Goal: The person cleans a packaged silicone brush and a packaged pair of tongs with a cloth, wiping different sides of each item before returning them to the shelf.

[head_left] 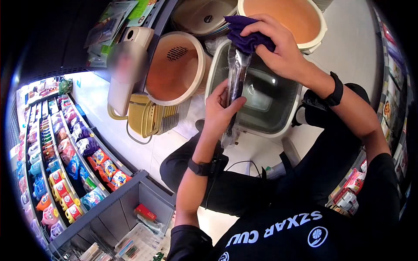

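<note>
My left hand [220, 106] is wrapped around a long, slim item in a clear plastic sleeve [238, 65]. A dark handle shows through the sleeve, and its lower end hangs below my fingers; I cannot tell what kind of item it is. My right hand [285, 50] grips a bunched purple cloth [249, 37] against the upper end of the sleeve, which it covers. Below both hands stands a dark grey tub [285, 95] with a white rim.
Orange-lined basins [172, 80] [283, 15] stand around the tub. A yellowish slatted plastic thing [141, 115] hangs at the left. A grey crate [111, 217] holds small packages at lower left. Shelves of bottles and bags [67, 152] line the left; another shelf [387, 87] is at right.
</note>
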A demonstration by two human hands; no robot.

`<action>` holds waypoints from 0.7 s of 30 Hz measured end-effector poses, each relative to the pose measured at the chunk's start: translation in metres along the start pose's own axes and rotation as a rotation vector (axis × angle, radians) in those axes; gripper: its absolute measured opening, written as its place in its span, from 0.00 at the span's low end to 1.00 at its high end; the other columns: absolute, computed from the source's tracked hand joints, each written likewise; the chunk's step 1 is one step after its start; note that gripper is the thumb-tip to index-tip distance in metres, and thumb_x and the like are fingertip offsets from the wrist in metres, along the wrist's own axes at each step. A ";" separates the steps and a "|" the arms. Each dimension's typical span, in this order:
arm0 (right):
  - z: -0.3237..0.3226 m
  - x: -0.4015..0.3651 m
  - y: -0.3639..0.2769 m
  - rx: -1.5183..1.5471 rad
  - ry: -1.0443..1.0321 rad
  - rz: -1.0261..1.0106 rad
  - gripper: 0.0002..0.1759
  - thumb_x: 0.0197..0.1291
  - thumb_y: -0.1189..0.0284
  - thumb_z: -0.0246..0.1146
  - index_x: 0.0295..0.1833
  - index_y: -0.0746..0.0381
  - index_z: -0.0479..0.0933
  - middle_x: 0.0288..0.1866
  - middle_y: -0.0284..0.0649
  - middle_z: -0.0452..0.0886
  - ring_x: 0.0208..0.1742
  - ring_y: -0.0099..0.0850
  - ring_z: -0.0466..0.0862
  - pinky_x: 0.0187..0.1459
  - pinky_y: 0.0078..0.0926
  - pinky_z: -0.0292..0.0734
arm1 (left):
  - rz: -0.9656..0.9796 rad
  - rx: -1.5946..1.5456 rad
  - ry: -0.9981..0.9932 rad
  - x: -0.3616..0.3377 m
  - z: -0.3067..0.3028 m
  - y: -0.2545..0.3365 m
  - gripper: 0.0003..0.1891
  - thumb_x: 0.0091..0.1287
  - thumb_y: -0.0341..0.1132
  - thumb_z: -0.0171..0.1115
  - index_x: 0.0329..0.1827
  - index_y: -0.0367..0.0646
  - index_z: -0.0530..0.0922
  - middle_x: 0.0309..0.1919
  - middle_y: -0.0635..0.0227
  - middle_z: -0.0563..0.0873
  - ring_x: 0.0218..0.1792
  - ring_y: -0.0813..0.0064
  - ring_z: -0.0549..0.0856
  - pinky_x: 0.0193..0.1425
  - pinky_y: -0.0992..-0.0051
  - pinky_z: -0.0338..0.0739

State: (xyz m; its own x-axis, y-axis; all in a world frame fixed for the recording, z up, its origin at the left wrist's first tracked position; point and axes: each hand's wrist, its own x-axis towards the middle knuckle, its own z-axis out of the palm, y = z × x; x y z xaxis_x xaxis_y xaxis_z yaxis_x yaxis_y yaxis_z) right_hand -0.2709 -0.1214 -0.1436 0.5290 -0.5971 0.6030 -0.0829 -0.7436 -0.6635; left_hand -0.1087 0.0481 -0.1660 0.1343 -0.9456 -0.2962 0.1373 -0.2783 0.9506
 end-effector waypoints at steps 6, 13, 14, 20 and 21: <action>0.006 -0.010 -0.005 0.085 -0.196 0.018 0.20 0.47 0.82 0.56 0.49 0.60 0.77 0.57 0.46 0.74 0.59 0.47 0.73 0.61 0.38 0.69 | -0.021 -0.019 0.001 -0.001 -0.001 0.001 0.29 0.61 0.26 0.66 0.67 0.32 0.70 0.44 0.75 0.81 0.41 0.85 0.78 0.48 0.84 0.71; 0.004 -0.004 0.000 0.001 -0.156 -0.048 0.20 0.46 0.82 0.55 0.48 0.61 0.77 0.56 0.48 0.74 0.58 0.47 0.73 0.61 0.38 0.69 | -0.009 -0.058 -0.009 -0.001 -0.001 0.006 0.29 0.61 0.28 0.66 0.67 0.32 0.71 0.43 0.75 0.81 0.39 0.86 0.77 0.44 0.86 0.70; 0.003 -0.003 0.003 -0.012 -0.138 -0.035 0.20 0.46 0.82 0.55 0.48 0.61 0.77 0.55 0.48 0.74 0.59 0.47 0.73 0.62 0.38 0.69 | -0.001 -0.067 -0.012 -0.001 -0.001 0.006 0.29 0.61 0.28 0.66 0.67 0.32 0.71 0.43 0.75 0.81 0.40 0.86 0.77 0.44 0.86 0.70; 0.003 -0.003 0.000 -0.034 -0.117 -0.060 0.20 0.46 0.82 0.56 0.48 0.62 0.76 0.54 0.47 0.74 0.58 0.47 0.74 0.59 0.37 0.70 | 0.043 -0.044 0.033 0.000 -0.001 0.000 0.31 0.58 0.23 0.67 0.67 0.31 0.69 0.47 0.72 0.81 0.44 0.83 0.79 0.49 0.83 0.72; 0.002 -0.002 -0.002 -0.046 -0.107 -0.082 0.19 0.45 0.81 0.56 0.47 0.62 0.76 0.53 0.47 0.75 0.57 0.47 0.74 0.58 0.39 0.71 | 0.082 -0.020 0.051 0.000 0.001 -0.002 0.32 0.58 0.23 0.68 0.67 0.31 0.69 0.47 0.71 0.81 0.45 0.83 0.79 0.50 0.82 0.73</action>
State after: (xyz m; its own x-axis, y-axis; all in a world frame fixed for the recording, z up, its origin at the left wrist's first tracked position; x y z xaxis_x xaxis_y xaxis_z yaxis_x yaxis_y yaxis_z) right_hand -0.2703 -0.1187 -0.1442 0.6223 -0.5004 0.6020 -0.0733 -0.8028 -0.5917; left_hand -0.1098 0.0481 -0.1679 0.1958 -0.9551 -0.2225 0.1429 -0.1966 0.9700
